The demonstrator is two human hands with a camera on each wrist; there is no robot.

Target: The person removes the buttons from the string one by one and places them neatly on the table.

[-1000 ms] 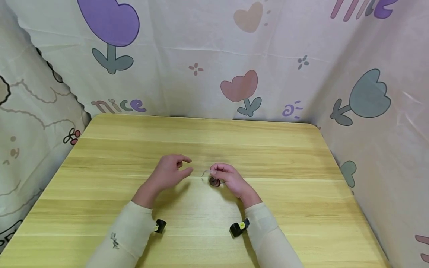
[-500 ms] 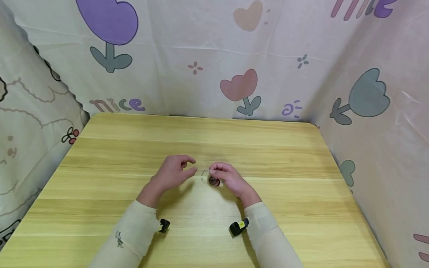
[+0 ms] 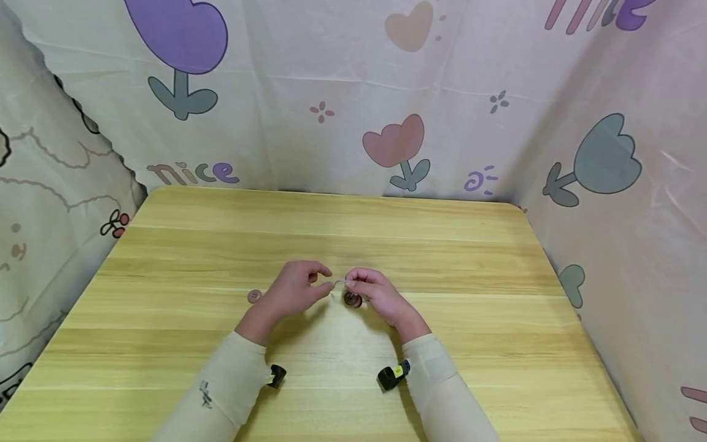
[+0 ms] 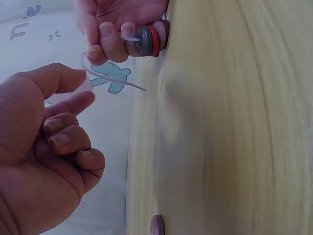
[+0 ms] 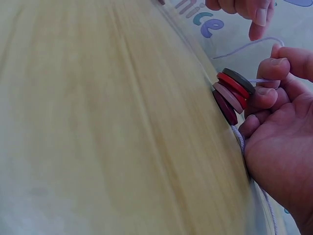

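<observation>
String (image 5: 239,49) pinched by the right hand (image 3: 381,296) arcs toward the worktop's (image 3: 469,258) left edge, near the left hand (image 3: 293,291), fingertips apart.

Shows four buttons (image 5: 232,94), dark grey, red, pink, maroon, in a tilted stack on lilac string (image 5: 248,45) with loose curved end, plus separate pink button (image 3: 254,296) flat on the table (image 3: 442,258).

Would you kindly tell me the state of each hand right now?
Left hand: open, holding nothing.
Right hand: closed, pinching the string with buttons threaded on it.
</observation>
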